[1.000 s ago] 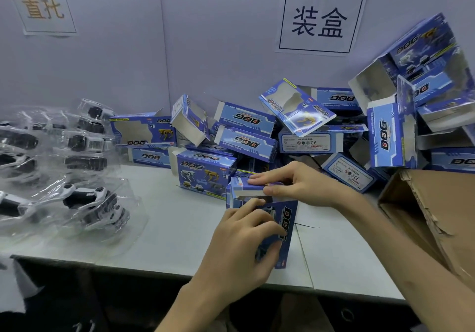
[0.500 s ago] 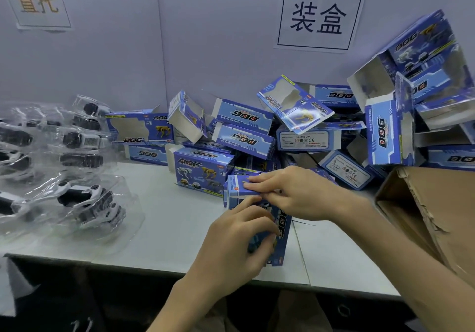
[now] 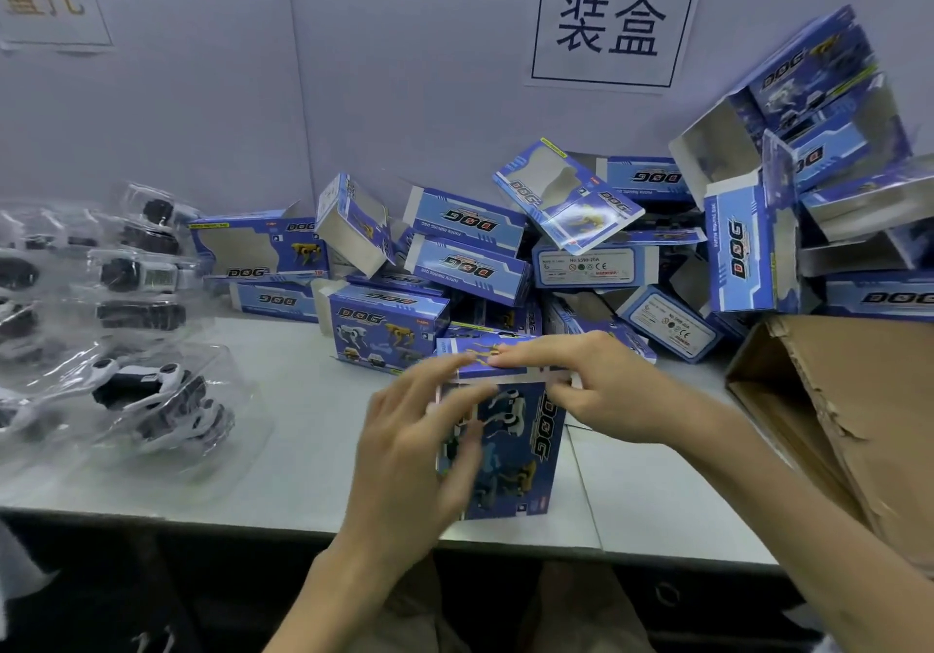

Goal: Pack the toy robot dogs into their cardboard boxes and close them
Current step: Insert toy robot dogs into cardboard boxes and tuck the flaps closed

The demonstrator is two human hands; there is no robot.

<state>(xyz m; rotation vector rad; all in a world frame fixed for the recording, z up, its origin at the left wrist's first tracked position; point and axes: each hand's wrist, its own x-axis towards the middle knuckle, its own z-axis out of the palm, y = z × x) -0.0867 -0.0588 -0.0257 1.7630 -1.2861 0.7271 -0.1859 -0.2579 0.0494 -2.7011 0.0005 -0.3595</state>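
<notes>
Upright box (image 3: pixel 510 450) near table (image 3: pixel 283 399) edge

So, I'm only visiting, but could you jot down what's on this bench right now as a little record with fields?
Box being closed: blue DOG box, upright on the table
Right hand: pinches the box's top flap
Left hand: blurred, fingers fairly straight against the box's front
Behind: pile of blue boxes, several open
Left side: toy dogs in clear plastic trays
Right side: brown carton
Wall: paper sign
</notes>
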